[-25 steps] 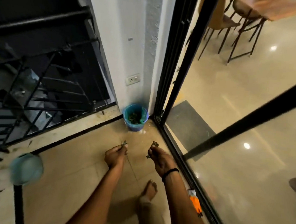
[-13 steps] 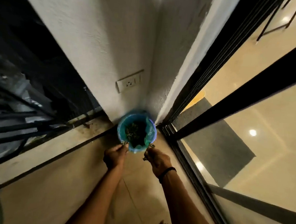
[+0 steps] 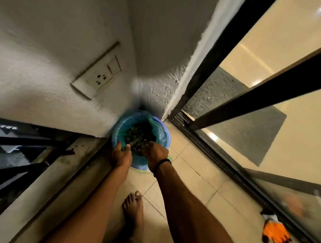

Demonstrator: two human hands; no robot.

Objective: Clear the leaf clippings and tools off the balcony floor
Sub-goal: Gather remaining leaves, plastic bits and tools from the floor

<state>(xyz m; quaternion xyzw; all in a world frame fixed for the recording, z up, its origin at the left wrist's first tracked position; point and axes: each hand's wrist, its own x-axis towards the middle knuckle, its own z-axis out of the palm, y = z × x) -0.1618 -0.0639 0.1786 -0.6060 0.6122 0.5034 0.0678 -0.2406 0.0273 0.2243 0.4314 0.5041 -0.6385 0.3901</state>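
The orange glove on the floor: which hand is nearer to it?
Right. The right hand reaches into the blue bin on the side toward the orange glove; the left hand is beside it, farther away.

Wall: I see white rough plaster [image 3: 48, 28], two faces meeting in a corner.
Socket: a pale switch-and-socket plate [image 3: 97, 75] set low on the left wall face.
Railing: dark metal bars [image 3: 10, 171] at my left, beyond a grey concrete kerb [image 3: 52, 186].
Door: black sliding-door frame [image 3: 268, 94] with glass on my right.
Indoors: a grey doormat [image 3: 250, 135] lies on a glossy cream floor [image 3: 303, 55], just beside the door track.
Foot: one bare foot [image 3: 133, 210] near the bottom of my view.
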